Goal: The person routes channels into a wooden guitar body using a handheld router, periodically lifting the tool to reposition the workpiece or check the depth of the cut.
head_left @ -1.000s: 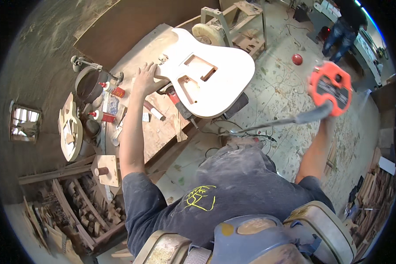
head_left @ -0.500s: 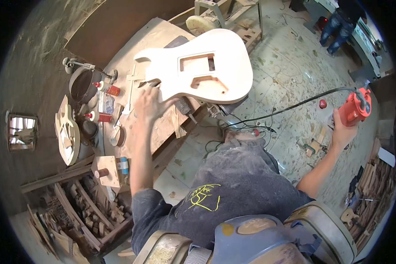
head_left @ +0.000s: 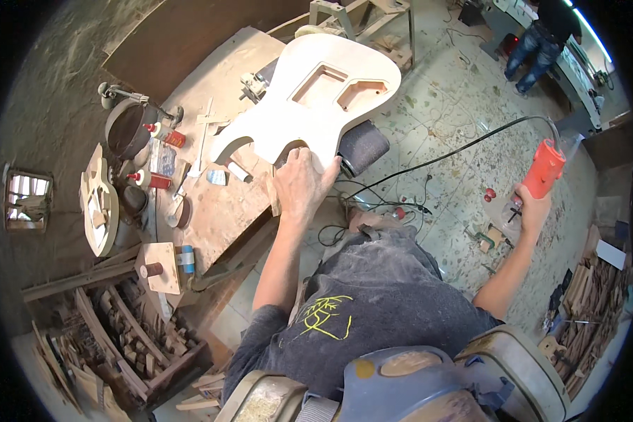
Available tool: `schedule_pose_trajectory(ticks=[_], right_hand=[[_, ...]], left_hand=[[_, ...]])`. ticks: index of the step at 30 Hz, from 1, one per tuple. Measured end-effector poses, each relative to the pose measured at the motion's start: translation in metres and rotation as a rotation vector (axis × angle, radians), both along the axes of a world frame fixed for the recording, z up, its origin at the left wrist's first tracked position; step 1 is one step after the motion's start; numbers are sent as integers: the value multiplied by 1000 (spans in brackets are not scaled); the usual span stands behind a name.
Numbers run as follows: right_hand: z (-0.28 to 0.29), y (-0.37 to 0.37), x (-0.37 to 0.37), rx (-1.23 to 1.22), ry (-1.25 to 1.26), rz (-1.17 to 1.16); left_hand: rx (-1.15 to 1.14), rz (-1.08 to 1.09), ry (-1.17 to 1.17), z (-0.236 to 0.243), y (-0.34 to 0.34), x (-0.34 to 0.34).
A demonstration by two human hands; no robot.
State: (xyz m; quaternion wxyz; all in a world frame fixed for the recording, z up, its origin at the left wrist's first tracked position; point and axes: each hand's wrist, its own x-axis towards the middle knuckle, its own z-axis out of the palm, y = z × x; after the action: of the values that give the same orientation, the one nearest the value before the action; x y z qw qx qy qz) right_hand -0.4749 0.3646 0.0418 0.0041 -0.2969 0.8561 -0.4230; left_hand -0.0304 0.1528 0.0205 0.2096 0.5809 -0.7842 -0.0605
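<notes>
Left hand point(head_left: 304, 184), fingers curled and thumb spread, clasps the near end of the pale guitar body point(head_left: 294, 116), whose long axis runs ahead and slightly rightward from it, while the right hand point(head_left: 534, 209) grips an orange power tool point(head_left: 544, 170) well apart.

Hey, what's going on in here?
A person has a pale guitar body at the edge of a workbench, with the left hand gripping its narrow end. The right hand holds a corded red power tool out to the side, well away from the guitar body. Two red-and-white bottles lie toward the left of the bench. Farther off, at upper right, another person stands beside a long table.
</notes>
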Motion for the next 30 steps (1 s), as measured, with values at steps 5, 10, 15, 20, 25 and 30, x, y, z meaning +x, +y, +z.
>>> schedule_pose_trajectory(ticks=[5,10,15,20,25,30], right_hand=[[-32,3,-11,-128,-259,27],[-69,2,-18,-104,-366,28],[-100,6,-19,-45,-391,10],[-104,2,-5,13,-449,40],[-126,2,-18,74,-502,6],[-125,-2,-7,57,-693,-8]], left_hand=[[199,-81,-46,-17,-15,8],[1055,-8,819,-16,-21,11],[1120,-17,1041,-20,-17,0],[1218,-46,1355,2,-16,-33],[1230,-125,1526,31,-25,-51],[1242,-182,1665,61,-40,-59]])
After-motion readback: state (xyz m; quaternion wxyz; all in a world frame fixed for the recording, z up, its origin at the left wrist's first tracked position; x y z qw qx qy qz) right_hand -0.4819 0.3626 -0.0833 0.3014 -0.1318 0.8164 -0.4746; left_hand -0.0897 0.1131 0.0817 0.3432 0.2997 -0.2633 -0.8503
